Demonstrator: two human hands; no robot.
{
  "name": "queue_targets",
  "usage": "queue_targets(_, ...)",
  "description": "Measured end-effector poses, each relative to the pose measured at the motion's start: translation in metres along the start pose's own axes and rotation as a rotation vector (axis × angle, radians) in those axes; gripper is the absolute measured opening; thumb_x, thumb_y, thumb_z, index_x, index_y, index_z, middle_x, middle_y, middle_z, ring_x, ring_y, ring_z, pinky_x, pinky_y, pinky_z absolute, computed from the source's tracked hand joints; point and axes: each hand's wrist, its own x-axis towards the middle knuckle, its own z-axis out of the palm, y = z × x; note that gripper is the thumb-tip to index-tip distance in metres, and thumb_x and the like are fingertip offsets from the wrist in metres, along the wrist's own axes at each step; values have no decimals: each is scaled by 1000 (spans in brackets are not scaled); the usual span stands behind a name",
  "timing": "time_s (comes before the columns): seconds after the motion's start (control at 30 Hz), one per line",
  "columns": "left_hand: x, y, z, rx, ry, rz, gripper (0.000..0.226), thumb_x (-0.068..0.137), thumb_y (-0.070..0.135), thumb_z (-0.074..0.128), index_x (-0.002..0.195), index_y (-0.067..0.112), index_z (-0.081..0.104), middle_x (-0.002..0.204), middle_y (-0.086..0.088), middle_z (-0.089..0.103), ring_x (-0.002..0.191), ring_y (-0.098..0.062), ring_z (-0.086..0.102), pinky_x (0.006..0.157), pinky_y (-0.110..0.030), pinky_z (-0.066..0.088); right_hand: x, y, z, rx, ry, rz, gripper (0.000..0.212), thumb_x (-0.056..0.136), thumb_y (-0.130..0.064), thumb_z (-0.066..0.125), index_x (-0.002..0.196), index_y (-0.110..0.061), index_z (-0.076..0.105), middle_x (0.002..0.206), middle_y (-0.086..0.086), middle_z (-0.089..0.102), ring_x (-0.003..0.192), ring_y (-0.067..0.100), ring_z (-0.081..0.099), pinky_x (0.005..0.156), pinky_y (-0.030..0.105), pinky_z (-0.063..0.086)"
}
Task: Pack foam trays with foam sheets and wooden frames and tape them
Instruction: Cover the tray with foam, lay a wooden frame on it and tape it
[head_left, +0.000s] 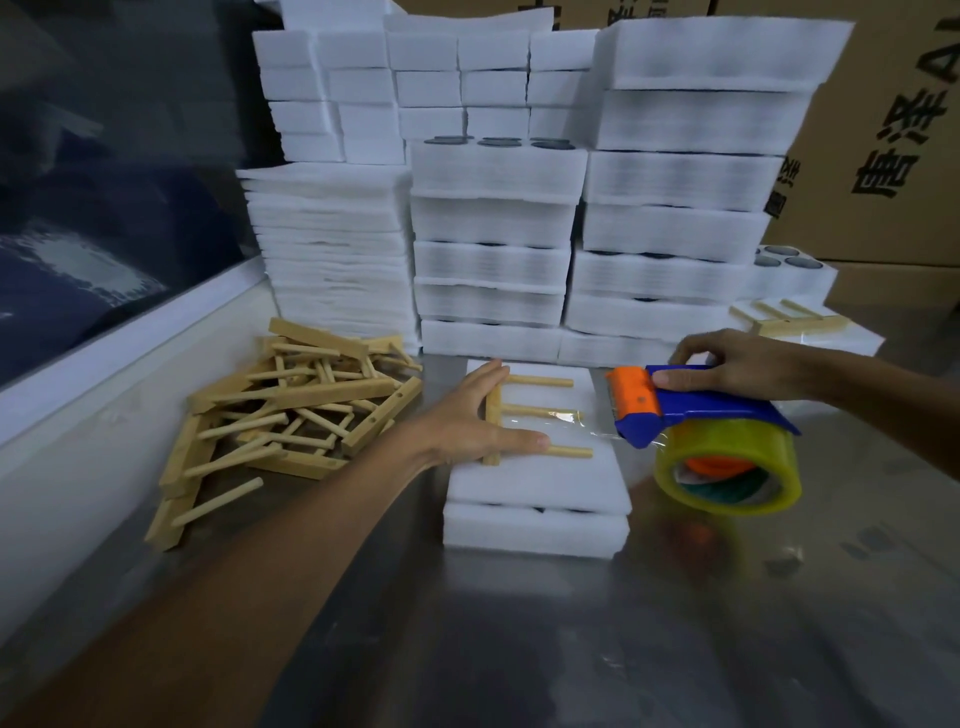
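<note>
A white foam tray (535, 530) lies on the steel table under a foam sheet (545, 483). On the sheet lies a wooden frame (540, 413) with three dowels pointing right. My left hand (478, 415) presses flat on the frame's left bar, fingers straight. My right hand (737, 366) grips a blue and orange tape dispenser (691, 405) with a clear yellowish roll (727, 467), held just right of the sheet. A strip of clear tape (576, 423) runs from the dispenser across the middle dowel.
A loose pile of wooden frames (291, 405) lies to the left. Tall stacks of foam trays (670, 228) and foam sheets (332, 249) stand behind. A packed tray with a frame on top (795, 322) sits at the right, and cardboard boxes (893, 135) stand beyond it.
</note>
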Motion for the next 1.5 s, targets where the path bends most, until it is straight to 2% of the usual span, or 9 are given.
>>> queue_targets(0.17,0,0,0,16,1,-6,125,50,69,75,155,33,17,160,27,0,147,-5,9,121,-37,20,-16,-1,1,16,-152,-150,68,67,-81,65,117,-35,60,109,-6,70,97,15,68,86,39,57)
queue_targets(0.3,1,-1,0,-5,-5,-13,126,50,69,77,155,33,17,159,28,0,148,-5,9,121,-40,21,-30,-8,-1,-214,-234,-100,100,39,-76,83,124,-41,42,116,-19,54,102,7,59,81,26,54)
queue_targets(0.5,2,-2,-1,-22,-9,-22,128,48,70,78,155,35,18,159,29,0,148,-5,10,121,-39,21,-31,-16,-3,-458,-48,-154,71,64,-50,84,121,-32,47,104,-14,56,87,8,58,66,22,48)
queue_targets(0.67,1,0,-2,-9,-18,-24,127,49,70,77,155,36,16,159,29,-1,148,-7,10,121,-40,21,-32,-6,-11,-392,-41,-130,64,67,-40,85,118,-32,48,110,-7,61,92,13,61,79,35,56)
queue_targets(0.77,1,0,-1,-5,-11,-24,128,48,70,77,155,36,17,159,29,-1,148,-7,10,121,-39,21,-33,-6,-10,-344,-170,-67,73,65,-42,87,122,-32,43,109,-9,59,93,13,62,75,30,55)
queue_targets(0.93,2,-1,-1,-5,2,-23,127,48,70,78,155,36,18,159,29,0,148,-6,11,121,-39,22,-25,-9,5,-257,-123,-67,75,65,-32,87,124,-27,42,103,-8,57,89,12,61,69,25,51)
queue_targets(1.07,2,-1,-1,-11,4,-18,125,50,69,77,155,35,17,159,29,-1,148,-7,10,121,-38,21,-28,-4,3,-246,-121,-47,92,41,-52,78,122,-30,41,104,-10,58,89,13,62,70,25,53)
queue_targets(1.27,4,-2,1,-31,19,-5,110,69,55,81,156,33,17,160,27,0,147,-4,9,118,-30,19,-29,-10,5,-185,-189,-33,106,34,-64,82,126,-33,38,109,-10,58,94,13,62,75,27,56)
queue_targets(1.5,4,-3,0,-27,28,0,110,69,54,81,156,32,17,160,26,0,147,-3,9,119,-30,18,-30,-5,11,-144,-171,-34,89,61,-24,91,129,-33,34,109,-3,61,93,19,66,73,32,61)
